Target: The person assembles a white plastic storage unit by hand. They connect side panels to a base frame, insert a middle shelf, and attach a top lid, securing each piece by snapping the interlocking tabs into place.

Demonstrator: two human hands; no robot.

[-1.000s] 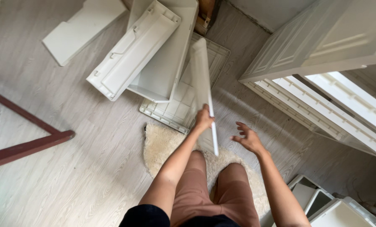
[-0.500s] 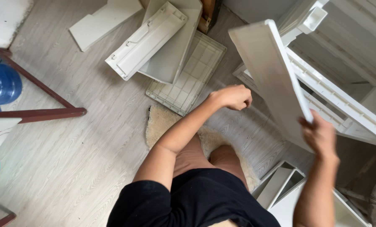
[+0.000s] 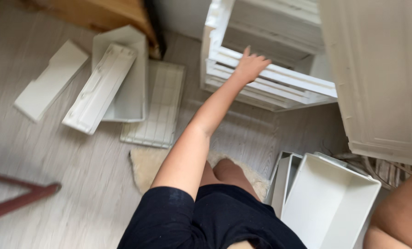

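pale floor (image 3: 77, 175), two white drawers (image 3: 328, 203)

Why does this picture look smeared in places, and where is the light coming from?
Head view: soft, even daylight with no harsh glare; the floor and the red bar at lower left are streaked by motion blur; the left hand on the white cabinet frame is fairly sharp; the right hand is almost out of frame at the right edge.
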